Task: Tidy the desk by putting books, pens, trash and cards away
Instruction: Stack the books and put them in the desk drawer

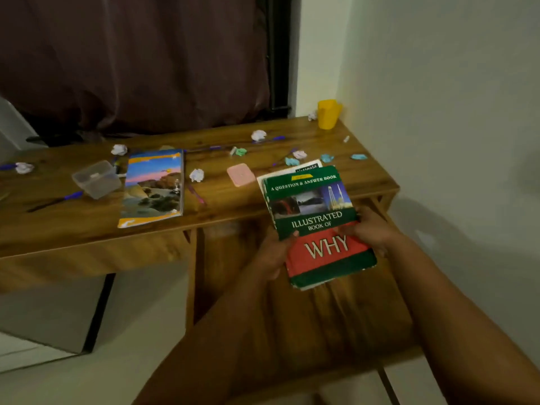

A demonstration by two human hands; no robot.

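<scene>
Grip: I see left hand (273, 252) and right hand (372, 230), fingers clasped on the green book (317, 226).
Location: book held off the surface (222, 200) front edge, right of the landscape book (153, 187).
Risk: I judge the white book (287, 172) beneath may slide free.
Cause: loose stacking, tilt.

Your wooden desk (222, 206) carries a landscape-cover book (153, 187), a clear plastic tub (96, 179), a pink card pack (241, 174), a yellow cup (328, 114) at the far corner — plus scattered pens and crumpled paper balls.
</scene>
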